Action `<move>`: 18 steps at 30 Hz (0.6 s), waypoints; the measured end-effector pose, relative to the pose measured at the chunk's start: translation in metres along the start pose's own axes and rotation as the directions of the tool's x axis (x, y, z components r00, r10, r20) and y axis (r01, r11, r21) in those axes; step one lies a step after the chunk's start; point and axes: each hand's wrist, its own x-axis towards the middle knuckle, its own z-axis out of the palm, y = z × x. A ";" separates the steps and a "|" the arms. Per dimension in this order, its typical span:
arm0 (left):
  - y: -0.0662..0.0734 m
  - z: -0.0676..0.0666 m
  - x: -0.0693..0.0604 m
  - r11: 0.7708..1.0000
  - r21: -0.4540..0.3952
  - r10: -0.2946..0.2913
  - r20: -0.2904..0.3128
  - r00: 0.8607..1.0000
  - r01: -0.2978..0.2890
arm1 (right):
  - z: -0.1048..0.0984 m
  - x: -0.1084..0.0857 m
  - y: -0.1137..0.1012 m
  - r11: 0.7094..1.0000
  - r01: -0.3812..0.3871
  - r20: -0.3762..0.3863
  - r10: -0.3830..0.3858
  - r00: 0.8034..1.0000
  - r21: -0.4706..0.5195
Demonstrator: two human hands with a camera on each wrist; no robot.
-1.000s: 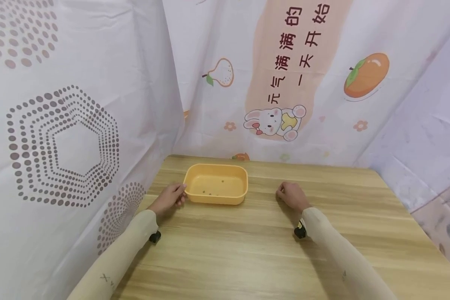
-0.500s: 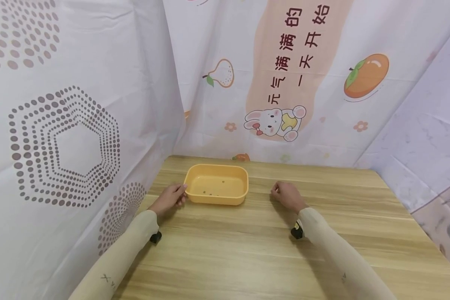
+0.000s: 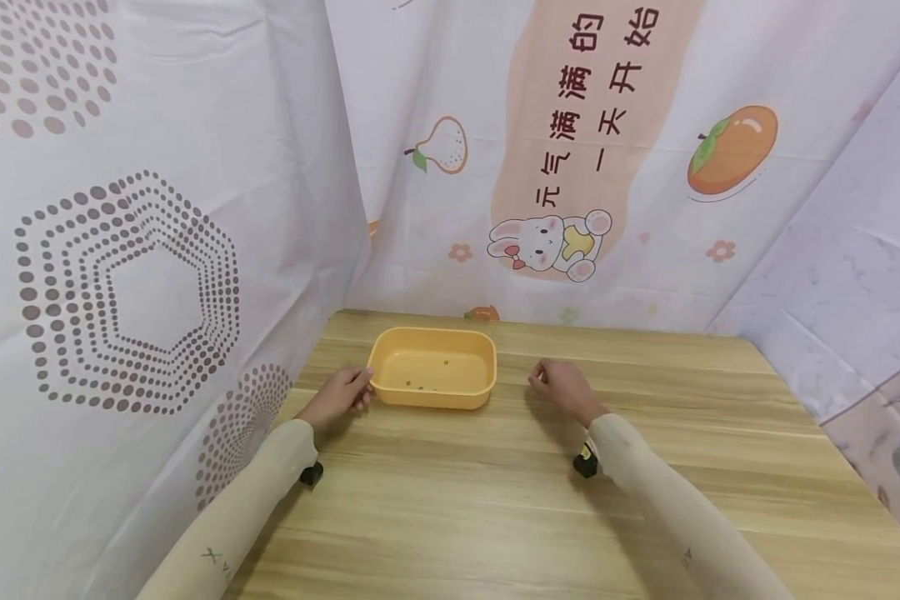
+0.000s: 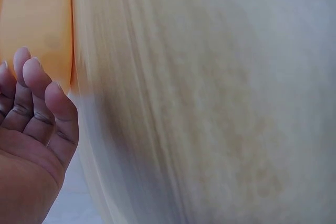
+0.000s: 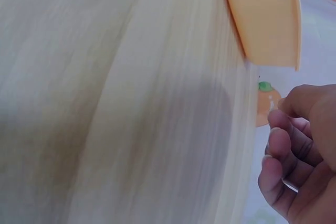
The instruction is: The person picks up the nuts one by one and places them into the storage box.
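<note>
A yellow-orange plastic basin (image 3: 433, 399) stands near the table's back edge. Several tiny dark bits (image 3: 421, 387) lie on its floor, too small to identify. At the basin's left end, my left hand (image 3: 339, 395) grips the rim, thumb on top and fingers outside below. The left wrist view shows those curled fingers (image 4: 39, 77) beside the basin wall. To the right of the basin and apart from it is my right hand (image 3: 566, 387), thumb and index finger meeting at their tips. In the right wrist view, the other fingers (image 5: 278, 142) are curled, and nothing shows between the tips.
A wood-grain table (image 3: 450, 500) spreads under both arms. Printed white cloth (image 3: 420, 250) hangs behind it, and another patterned cloth (image 3: 157, 292) hangs close by the left arm. A pale cloth (image 3: 832, 292) hangs at the right.
My right hand has moved left across the table, closer to the basin, its fingers still curled. The left hand and the basin have stayed where they were.
</note>
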 end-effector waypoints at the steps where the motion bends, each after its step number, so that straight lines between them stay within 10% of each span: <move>1: 0.000 0.000 0.000 1.000 0.003 0.004 0.001 1.000 -0.004 | 0.000 0.000 -0.002 1.000 -0.001 -0.002 0.001 1.000 0.005; 18: 0.001 0.000 0.000 1.000 -0.003 0.011 -0.006 1.000 -0.011 | -0.007 0.001 -0.032 0.996 0.059 -0.041 -0.057 0.998 0.061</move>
